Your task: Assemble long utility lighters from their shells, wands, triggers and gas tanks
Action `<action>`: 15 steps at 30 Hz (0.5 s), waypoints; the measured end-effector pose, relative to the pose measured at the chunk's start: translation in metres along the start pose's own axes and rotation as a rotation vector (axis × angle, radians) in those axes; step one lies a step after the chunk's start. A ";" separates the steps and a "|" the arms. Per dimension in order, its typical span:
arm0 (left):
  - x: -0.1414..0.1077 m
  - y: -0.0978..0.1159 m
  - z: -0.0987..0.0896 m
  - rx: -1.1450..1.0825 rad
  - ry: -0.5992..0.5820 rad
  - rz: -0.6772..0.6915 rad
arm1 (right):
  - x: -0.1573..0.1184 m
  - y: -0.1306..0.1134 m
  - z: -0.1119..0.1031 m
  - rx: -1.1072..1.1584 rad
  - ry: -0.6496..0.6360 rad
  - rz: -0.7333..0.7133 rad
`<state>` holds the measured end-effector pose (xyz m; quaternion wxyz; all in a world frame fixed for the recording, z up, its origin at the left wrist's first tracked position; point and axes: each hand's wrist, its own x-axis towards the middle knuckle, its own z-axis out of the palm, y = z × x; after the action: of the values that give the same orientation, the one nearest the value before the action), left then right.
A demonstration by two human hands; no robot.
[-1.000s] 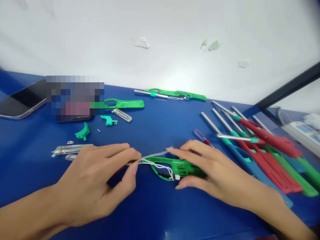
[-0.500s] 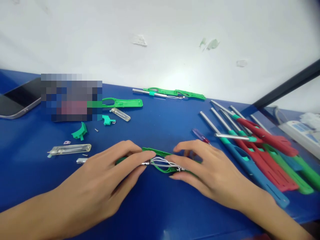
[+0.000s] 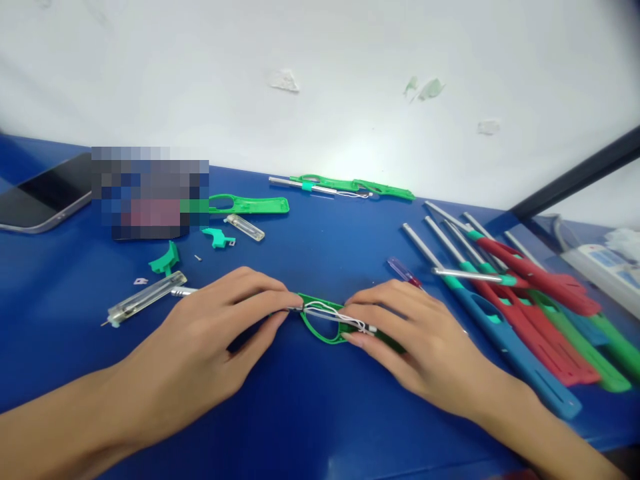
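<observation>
My left hand [image 3: 215, 340] is closed, thumb and fingers pinching a metal lighter tube [image 3: 184, 292]; its slotted tip pokes out beyond my knuckles. My right hand [image 3: 415, 333] grips the handle end of an open green lighter casing [image 3: 325, 337] with its loop showing between both hands. White wires [image 3: 327, 308] run across the loop to my right fingertips. Near the tube's tip lies a clear fuel tank [image 3: 147, 298]. Beside it are a teal trigger [image 3: 166, 259] and a tiny pale part [image 3: 141, 281]. My fingers hide much of the casing.
Several red, blue and green long lighters [image 3: 525, 333] are piled at right, beside a screwdriver [image 3: 403, 271]. Another opened green lighter [image 3: 345, 187] lies by the wall. A casing half [image 3: 260, 205], second tank [image 3: 246, 227], teal part [image 3: 219, 238] and phone [image 3: 45, 193] sit at left.
The tube's tip has swung away from me, and the nearby fuel tank now lies at a steeper slant. The casing has turned, showing more of its loop; the wires lie closer together.
</observation>
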<state>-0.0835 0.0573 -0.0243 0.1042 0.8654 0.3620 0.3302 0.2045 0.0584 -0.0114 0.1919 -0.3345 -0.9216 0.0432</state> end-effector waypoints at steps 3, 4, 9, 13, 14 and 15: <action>-0.001 -0.002 0.001 -0.002 -0.012 0.002 | -0.001 0.000 0.000 0.022 -0.003 -0.025; -0.001 -0.002 0.001 -0.002 -0.014 0.004 | -0.001 0.000 0.000 0.030 -0.009 -0.039; -0.003 0.001 -0.003 0.010 -0.027 0.046 | -0.003 0.001 -0.002 0.049 -0.014 -0.077; -0.003 0.005 -0.005 0.040 -0.014 0.083 | -0.003 0.003 -0.002 0.039 -0.007 -0.079; -0.002 0.006 -0.005 0.044 -0.012 0.086 | -0.004 0.003 -0.002 0.036 -0.009 -0.080; -0.002 0.006 -0.005 0.048 -0.008 0.086 | -0.004 0.003 -0.002 0.033 -0.010 -0.078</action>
<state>-0.0839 0.0515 -0.0191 0.0706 0.8837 0.3320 0.3222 0.2098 0.0581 -0.0115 0.1945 -0.2947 -0.9341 0.0524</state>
